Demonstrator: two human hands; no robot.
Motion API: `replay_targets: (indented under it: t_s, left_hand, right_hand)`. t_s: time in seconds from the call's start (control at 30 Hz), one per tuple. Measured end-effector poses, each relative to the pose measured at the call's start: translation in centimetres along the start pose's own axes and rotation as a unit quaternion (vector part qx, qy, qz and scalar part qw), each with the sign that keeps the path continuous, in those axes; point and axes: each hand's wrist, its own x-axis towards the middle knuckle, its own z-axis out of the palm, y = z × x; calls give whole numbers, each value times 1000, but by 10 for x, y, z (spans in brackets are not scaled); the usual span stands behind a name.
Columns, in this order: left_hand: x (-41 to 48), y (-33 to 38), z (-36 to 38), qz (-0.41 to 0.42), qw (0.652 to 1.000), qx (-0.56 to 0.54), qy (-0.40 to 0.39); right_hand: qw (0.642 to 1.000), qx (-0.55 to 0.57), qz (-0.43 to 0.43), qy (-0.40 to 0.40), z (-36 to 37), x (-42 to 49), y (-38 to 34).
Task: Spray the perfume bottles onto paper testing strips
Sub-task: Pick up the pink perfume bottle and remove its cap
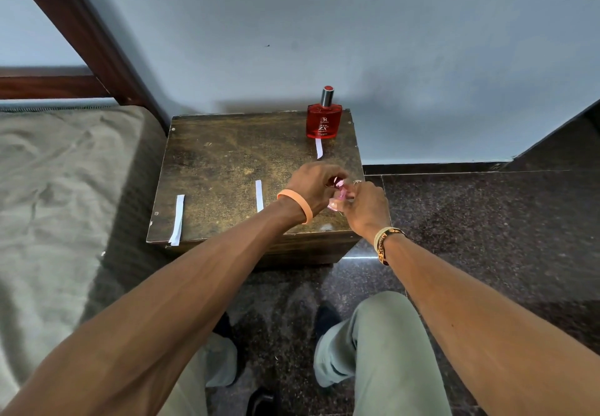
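A small pink perfume bottle [337, 195] is held over the right front part of the wooden stool [227, 162]. My right hand [365, 209] grips its body and my left hand [313, 185] closes over its top; most of the bottle is hidden by fingers. A red perfume bottle [324, 118] with a silver cap stands upright at the stool's back right corner. One white paper strip [318, 149] lies just in front of it. A second strip [259, 195] lies mid-front, partly behind my left wrist. A third strip [177, 219] lies at the front left edge.
A bed with an olive sheet [58, 194] and dark wooden frame [97, 42] borders the stool on the left. A pale wall [357, 42] rises right behind the stool. Dark speckled stone floor [487, 220] spreads to the right. My knees [383, 334] are below.
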Motion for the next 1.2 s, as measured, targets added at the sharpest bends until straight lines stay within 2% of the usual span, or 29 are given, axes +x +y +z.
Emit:
replay_targets:
  t_s: [0.3, 0.53, 0.67, 0.83, 0.93, 1.03, 1.2]
  left_hand:
    - [2, -1, -2, -5, 1000, -5, -22]
    - [-2, 1, -7, -29, 1000, -6, -1]
    - [-4, 3, -16, -54, 998, -34, 19]
    - [-13, 4, -37, -64, 996, -35, 41]
    - [-20, 4, -56, -75, 994, -46, 59]
    - [-34, -1, -79, -101, 985, -83, 112]
    - [-62, -32, -114, -188, 946, -181, 190]
  right_hand:
    - [999, -11, -7, -33, -5, 3, -2]
    - [999, -14, -28, -35, -8, -1, -6]
    - [997, 19, -65, 20, -18, -8, -11]
    - [982, 46, -153, 99, -45, -18, -27]
    - [977, 96, -185, 51, -54, -25, -51]
    - [971, 122, -203, 12, -48, -29, -77]
    - [964, 162, -211, -25, -21, -37, -130]
